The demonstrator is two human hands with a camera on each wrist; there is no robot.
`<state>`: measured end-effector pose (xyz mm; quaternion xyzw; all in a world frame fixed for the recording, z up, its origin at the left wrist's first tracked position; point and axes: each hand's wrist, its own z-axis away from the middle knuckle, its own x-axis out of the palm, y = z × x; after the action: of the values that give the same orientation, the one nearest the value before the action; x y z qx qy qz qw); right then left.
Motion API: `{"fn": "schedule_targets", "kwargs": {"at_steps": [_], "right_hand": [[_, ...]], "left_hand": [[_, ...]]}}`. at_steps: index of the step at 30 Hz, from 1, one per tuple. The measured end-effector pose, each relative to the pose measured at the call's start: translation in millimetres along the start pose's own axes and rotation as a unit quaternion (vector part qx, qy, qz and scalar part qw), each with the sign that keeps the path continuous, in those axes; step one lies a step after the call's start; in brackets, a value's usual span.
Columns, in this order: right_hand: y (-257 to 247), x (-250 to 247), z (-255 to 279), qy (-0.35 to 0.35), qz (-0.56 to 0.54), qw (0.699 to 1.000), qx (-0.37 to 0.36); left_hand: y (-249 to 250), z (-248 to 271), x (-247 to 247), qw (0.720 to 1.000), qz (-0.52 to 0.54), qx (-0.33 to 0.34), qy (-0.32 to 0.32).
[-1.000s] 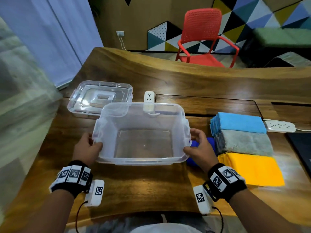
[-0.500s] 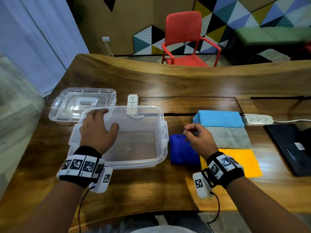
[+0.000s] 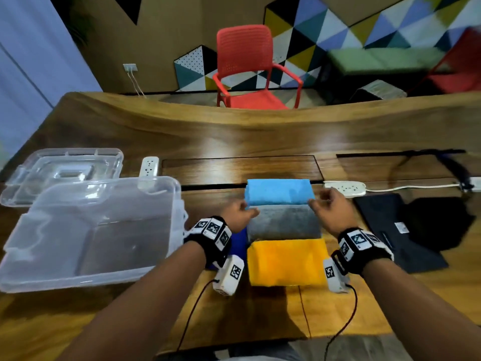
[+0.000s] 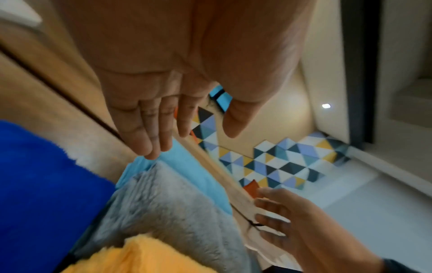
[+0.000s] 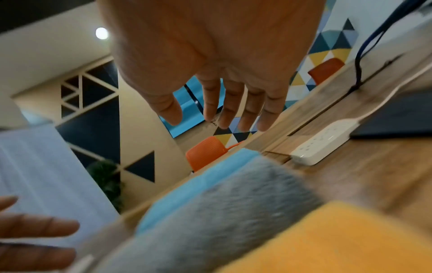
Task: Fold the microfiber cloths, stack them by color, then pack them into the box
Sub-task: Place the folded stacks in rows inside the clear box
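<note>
Fingers (image 4: 149, 133) of the left hand (image 3: 238, 214) are straight and lie close together, holding nothing, their tips just at the left end of the light blue stack (image 3: 279, 192). Fingers (image 5: 230, 109) of the right hand (image 3: 331, 211) are straight and slightly spread, also bare, poised just off the right end of that same stack. Both hands have left the box (image 3: 91, 230), which they held by its two short sides a second ago; half a second ago the left hand lay over its rim while the right hovered above the dark blue cloth (image 3: 238, 243). Now the box sits empty toward the left edge of the desk (image 3: 234, 136), its lid (image 3: 65, 170) behind it.

That shift suggests the box is placed and packing is starting, with the light blue stack likely first. The folded cloths lie in a row running from the far middle of the desk toward the near edge: light blue farthest, the grey stack (image 3: 283, 221) touching it, then the yellow stack (image 3: 286, 261) nearest. The dark blue cloth lies between the row and the box, mostly hidden by the left wrist.

The camera has also swung right since the earlier frames, so the cloths are now centred and the box sits at the left.
</note>
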<state>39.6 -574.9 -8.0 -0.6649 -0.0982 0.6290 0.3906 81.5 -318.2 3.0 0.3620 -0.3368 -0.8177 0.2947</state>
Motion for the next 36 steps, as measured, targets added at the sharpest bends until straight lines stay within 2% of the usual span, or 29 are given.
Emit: {"fn": "schedule_targets", "kwargs": {"at_steps": [2,4,7,9,11,15,19,21,23,26,29,33,36], "right_hand": [[19,-2,-11,-0.079,0.024,0.996,0.021],[40,5,-23,-0.157,0.000,0.984,0.086],[82,27,-45,-0.254,0.008,0.961,0.110],[72,26,-39,-0.288,0.011,0.950,0.120],[57,25,-31,-0.316,-0.003,0.939,0.132],[60,33,-37,-0.318,-0.065,0.930,0.176],[114,59,-64,-0.339,-0.099,0.908,0.225],[106,58,-62,-0.341,-0.124,0.899,0.244],[95,51,-58,-0.337,-0.157,0.894,0.249],[82,39,-54,-0.333,-0.210,0.888,0.239],[77,29,-54,-0.327,-0.264,0.879,0.224],[81,21,-58,-0.284,-0.328,0.878,0.202],[59,-1,-50,-0.265,-0.362,0.876,0.177]], "left_hand": [[-3,-16,8,0.999,-0.019,-0.033,-0.017],[-11,-29,15,0.996,-0.021,-0.076,-0.038],[-44,-64,26,0.988,-0.038,-0.141,-0.044],[-76,-95,37,0.983,-0.036,-0.170,-0.054],[-85,-105,41,0.982,-0.025,-0.178,-0.050],[-64,-91,41,0.981,0.008,-0.186,-0.044],[-86,-117,50,0.973,0.033,-0.224,-0.052],[-99,-133,55,0.969,0.049,-0.235,-0.060],[-67,-112,48,0.968,0.067,-0.233,-0.070],[-35,-90,45,0.967,0.116,-0.206,-0.091],[-32,-85,48,0.958,0.187,-0.184,-0.118],[-27,-76,47,0.945,0.266,-0.142,-0.129],[-20,-70,38,0.940,0.299,-0.097,-0.132]]}}
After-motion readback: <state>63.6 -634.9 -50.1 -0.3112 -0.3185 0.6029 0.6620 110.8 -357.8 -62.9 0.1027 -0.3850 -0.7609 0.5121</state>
